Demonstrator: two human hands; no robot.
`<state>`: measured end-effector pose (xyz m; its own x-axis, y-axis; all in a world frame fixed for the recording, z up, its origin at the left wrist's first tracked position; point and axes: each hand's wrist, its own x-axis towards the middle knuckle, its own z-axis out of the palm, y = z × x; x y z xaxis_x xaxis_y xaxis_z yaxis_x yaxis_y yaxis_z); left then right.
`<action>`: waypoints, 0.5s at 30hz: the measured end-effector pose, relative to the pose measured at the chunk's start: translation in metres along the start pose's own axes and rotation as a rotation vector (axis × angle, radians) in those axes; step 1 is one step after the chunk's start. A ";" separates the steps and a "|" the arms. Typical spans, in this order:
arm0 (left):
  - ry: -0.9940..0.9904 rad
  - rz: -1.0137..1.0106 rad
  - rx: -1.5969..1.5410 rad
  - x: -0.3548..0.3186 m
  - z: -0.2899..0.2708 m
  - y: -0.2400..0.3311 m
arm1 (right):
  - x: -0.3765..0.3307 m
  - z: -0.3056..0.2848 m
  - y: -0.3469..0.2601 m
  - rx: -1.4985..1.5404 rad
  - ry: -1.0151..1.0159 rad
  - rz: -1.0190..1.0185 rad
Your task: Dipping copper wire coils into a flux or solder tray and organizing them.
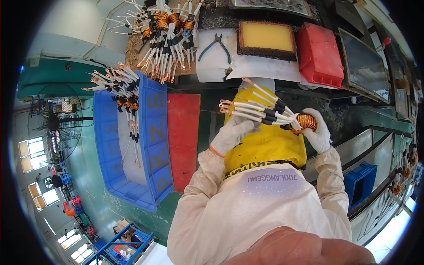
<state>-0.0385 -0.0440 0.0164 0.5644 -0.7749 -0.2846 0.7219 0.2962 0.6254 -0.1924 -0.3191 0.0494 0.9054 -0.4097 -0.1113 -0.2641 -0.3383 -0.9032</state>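
Observation:
In front of my yellow apron (265, 150) I hold a ring coil (306, 122) wound with copper wire. My right hand (319, 132), in a white glove, is closed round the coil's outer side. Several white sleeved leads (252, 110) with black bands run leftward from it and end in bare copper lugs. At the lug end, my gloved left hand (236, 134) is closed on the lower leads, its fingertips partly hidden beneath them. One or two upper leads stick up apart from the bunch.
On the bench ahead lie coils with leads (170, 39), green-handled cutting pliers (216, 47), a dark-rimmed tray of yellow material (267, 37) and a red plastic bin (320, 55). A blue crate (157, 176) with more coils stands left, beside a red panel (184, 141). Coils hang at far right.

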 end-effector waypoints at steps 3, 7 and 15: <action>-0.164 -0.134 0.143 0.011 0.005 0.003 | 0.013 -0.023 -0.019 -0.046 0.060 -0.152; -0.299 -0.259 0.229 0.045 0.049 0.009 | 0.031 -0.051 -0.055 -0.139 0.126 -0.229; -0.392 -0.110 -0.379 0.125 0.105 -0.006 | 0.074 -0.096 -0.102 -0.368 0.151 -0.250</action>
<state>-0.0142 -0.2012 0.0537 0.3387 -0.9409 0.0032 0.9025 0.3259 0.2816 -0.1307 -0.3958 0.1729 0.9052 -0.3863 0.1773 -0.1687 -0.7094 -0.6843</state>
